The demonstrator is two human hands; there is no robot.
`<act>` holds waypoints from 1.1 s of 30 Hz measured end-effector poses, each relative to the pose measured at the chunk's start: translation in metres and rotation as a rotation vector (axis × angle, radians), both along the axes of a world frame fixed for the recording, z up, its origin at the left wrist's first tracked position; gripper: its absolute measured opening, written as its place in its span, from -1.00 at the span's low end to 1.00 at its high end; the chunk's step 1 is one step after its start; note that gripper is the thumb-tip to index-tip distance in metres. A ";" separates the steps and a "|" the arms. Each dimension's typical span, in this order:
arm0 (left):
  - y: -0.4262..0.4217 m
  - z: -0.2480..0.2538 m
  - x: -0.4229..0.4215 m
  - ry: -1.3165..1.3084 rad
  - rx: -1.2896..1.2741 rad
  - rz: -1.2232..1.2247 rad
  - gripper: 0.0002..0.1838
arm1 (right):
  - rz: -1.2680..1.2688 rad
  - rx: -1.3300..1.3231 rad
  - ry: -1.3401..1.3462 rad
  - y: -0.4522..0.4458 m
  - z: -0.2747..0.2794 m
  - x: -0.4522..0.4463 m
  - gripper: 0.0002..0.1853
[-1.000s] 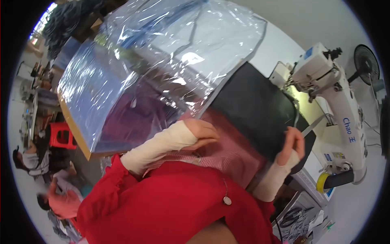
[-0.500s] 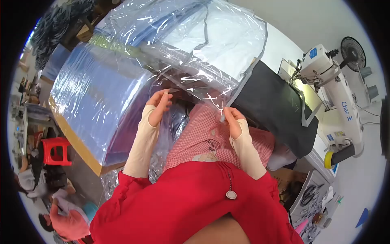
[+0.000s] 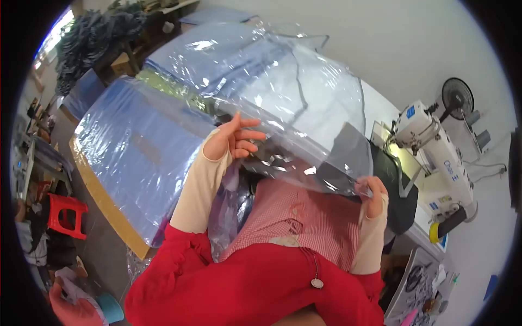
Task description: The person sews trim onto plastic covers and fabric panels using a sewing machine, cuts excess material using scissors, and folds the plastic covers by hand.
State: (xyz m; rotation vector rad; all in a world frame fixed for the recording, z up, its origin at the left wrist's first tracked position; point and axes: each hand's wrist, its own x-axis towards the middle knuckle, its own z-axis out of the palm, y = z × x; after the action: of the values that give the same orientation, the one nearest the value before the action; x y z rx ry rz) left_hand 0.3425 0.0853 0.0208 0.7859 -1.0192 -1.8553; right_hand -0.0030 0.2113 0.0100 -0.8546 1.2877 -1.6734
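A clear plastic sheet with dark edging (image 3: 321, 81) spreads over the table and hangs toward my lap. My right hand (image 3: 373, 194) pinches its near corner, beside the black cloth (image 3: 392, 182). Over the sheet's left near part is my left hand (image 3: 235, 140), its fingers stretched out and apart. Whether those fingers touch the plastic I cannot tell. Left of that hand lies a stack of bluish clear plastic sheets (image 3: 136, 146).
A white sewing machine (image 3: 435, 146) stands on the right, with a black fan (image 3: 457, 98) behind it. A red stool (image 3: 68, 214) is on the floor at left, near a seated person (image 3: 73, 301). A tray of small items (image 3: 418, 282) sits lower right.
My right hand has moved right, drawing the sheet's corner across the black cloth. My left hand has shifted slightly right, its fingers spreading. The whole view has tilted a little.
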 end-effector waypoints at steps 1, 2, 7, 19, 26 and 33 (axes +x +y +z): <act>0.004 0.009 0.003 -0.053 -0.051 0.017 -0.38 | -0.064 0.048 -0.121 0.001 -0.003 -0.007 -0.84; 0.011 0.020 0.006 -0.121 -0.133 0.100 -0.49 | -0.127 0.101 -0.244 0.002 -0.006 -0.015 -0.83; -0.001 0.040 0.036 -0.677 -0.737 0.670 -0.42 | -0.053 0.123 -0.403 0.014 -0.030 -0.040 -0.70; -0.129 0.040 0.031 -1.785 -0.613 0.015 -0.28 | -0.041 -0.105 -0.097 0.034 -0.102 0.010 -0.60; -0.169 0.087 0.089 -0.701 -0.034 0.037 -0.87 | -0.180 -0.005 -0.326 0.023 -0.079 0.010 -0.79; -0.088 0.227 0.002 -0.148 -0.602 0.512 -0.82 | 0.036 -0.084 0.000 -0.022 -0.052 0.010 -0.82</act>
State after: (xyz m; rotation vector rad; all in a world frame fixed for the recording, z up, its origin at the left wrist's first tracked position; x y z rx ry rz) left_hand 0.3445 -0.0024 0.2476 0.7286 -1.2437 -0.9916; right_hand 0.0070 0.1895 -0.0421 -0.9216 1.2025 -1.7087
